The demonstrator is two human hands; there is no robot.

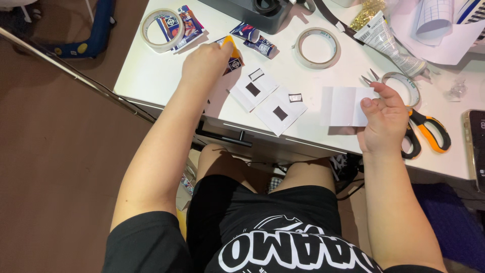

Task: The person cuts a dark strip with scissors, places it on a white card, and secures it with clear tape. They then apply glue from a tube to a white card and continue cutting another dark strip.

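The white paper sheet point(342, 106) lies at the bench point(151, 76) edge, pinched by the right hand point(384, 119). The left hand point(206, 61) is closed on a small yellow card point(230, 46) near the printed packets point(255, 38). It looks like mid-assembly; placing the card next needs careful alignment.

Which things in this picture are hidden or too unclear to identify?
Head view:
- Small yellow-topped item under the left hand: mostly covered by the hand.
- Dark flat device: cut off by the right edge.
- Orange-handled scissors: partly hidden behind the right hand, which holds a white folded paper.
- Grey box: cut off by the top edge.
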